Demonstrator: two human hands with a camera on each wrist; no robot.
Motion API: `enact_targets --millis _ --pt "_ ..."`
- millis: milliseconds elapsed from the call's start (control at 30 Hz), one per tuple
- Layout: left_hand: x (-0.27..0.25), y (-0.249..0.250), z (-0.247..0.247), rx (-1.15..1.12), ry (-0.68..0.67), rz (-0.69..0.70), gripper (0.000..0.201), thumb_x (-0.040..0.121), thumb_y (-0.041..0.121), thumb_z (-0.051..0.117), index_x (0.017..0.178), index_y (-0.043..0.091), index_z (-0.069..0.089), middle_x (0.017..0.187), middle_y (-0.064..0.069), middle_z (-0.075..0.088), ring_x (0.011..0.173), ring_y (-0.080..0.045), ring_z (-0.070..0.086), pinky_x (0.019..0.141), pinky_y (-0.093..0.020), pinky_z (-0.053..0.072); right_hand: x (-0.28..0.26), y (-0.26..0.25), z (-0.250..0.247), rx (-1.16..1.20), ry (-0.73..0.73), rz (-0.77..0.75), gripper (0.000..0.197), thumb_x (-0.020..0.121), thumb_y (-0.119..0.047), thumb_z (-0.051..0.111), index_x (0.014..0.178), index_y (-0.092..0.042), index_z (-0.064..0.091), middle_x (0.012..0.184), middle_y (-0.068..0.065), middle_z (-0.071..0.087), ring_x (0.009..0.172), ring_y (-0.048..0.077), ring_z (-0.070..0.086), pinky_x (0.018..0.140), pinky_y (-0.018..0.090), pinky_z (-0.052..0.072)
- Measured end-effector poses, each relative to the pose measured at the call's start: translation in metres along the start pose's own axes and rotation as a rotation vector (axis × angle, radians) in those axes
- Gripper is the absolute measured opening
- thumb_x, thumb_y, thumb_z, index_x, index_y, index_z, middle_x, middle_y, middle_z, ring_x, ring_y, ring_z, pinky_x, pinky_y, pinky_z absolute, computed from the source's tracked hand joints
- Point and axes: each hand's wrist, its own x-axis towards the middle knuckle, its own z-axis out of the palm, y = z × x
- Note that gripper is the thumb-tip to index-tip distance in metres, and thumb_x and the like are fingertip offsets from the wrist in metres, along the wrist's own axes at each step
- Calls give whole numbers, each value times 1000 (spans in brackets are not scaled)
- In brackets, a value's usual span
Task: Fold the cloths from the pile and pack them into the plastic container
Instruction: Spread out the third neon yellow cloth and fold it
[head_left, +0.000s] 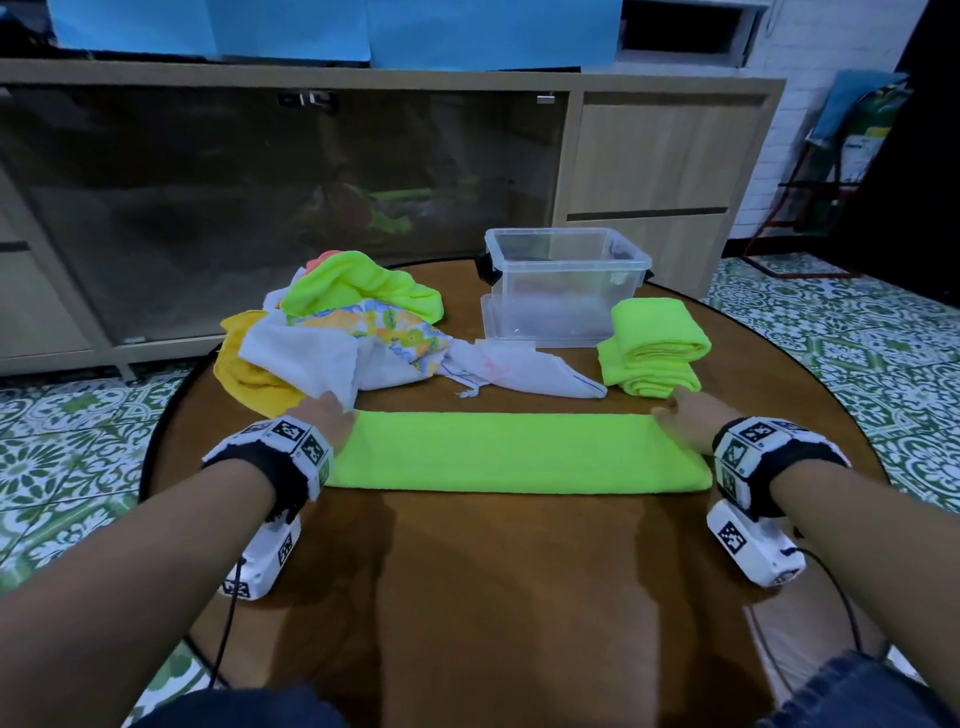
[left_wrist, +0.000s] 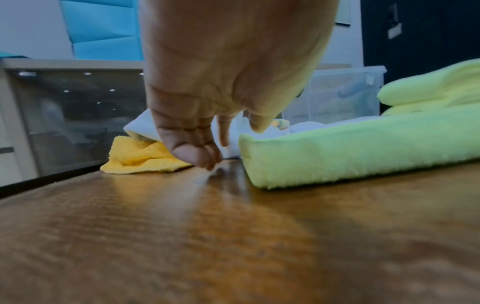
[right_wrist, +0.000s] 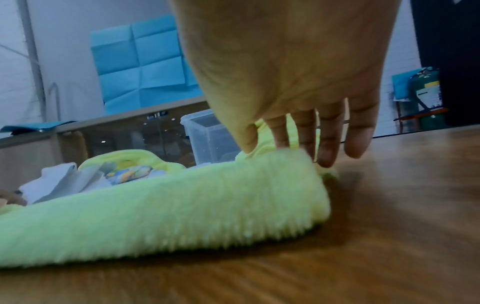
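Starting at the fingers: the left hand (left_wrist: 207, 86) has its fingers (left_wrist: 192, 152) hanging loosely bent just off the left end of the green cloth (head_left: 514, 451), gripping nothing, tips near or on the table (head_left: 519, 597). The right hand (right_wrist: 293, 72) has fingers (right_wrist: 328, 142) straight and relaxed, tips down at the far right corner of that cloth, touching rather than pinching as far as I can tell. My guess is both hands sit at the ends because the cloth is already a long narrow strip and the next fold brings one end over to the other.

Counting outward: one strip being folded, two folded green cloths (head_left: 652, 348) stacked beside the plastic container (head_left: 563, 286), which looks empty, so nothing is packed. One pile (head_left: 337, 332) remains, with roughly five cloths showing: green, printed, white, yellow, plus an orange edge.
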Motion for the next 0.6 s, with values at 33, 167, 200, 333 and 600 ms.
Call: enact_targets --millis 33,167,200,333,600 --pt "1 -1 -1 3 0 35 44 102 35 32 129 4 46 120 -18 55 105 -31 58 77 -33 44 0 1 -1 3 -5 -31 46 100 -39 34 133 -7 41 124 14 54 111 30 54 83 33 44" --pt "-2 0 -3 116 -18 113 43 100 34 38 135 8 42 130 -13 49 114 -26 54 85 -31 45 -5 -2 -4 -83 -68 -98 44 98 -33 42 134 -7 45 131 13 51 118 27 50 86 30 42" --pt "-2 1 -3 129 -9 118 42 99 31 41 134 8 42 129 -13 49 113 -26 55 81 -30 44 -6 -2 -6 -88 -61 -99 42 97 -32 46 131 -7 48 127 13 53 114 27 52 81 29 43" --pt "-4 1 -7 48 40 139 35 99 26 43 129 7 44 125 -15 48 108 -29 55 78 -32 44 -6 0 -13 90 61 -131 25 91 -22 56 112 -8 60 96 8 55 87 23 54 55 24 39" --pt "-2 -1 -12 -247 249 207 32 98 20 45 125 4 52 119 -21 48 108 -37 51 90 -42 42 0 10 -17 432 -20 -22 22 93 -20 56 106 -2 59 90 11 55 76 22 52 60 28 38"
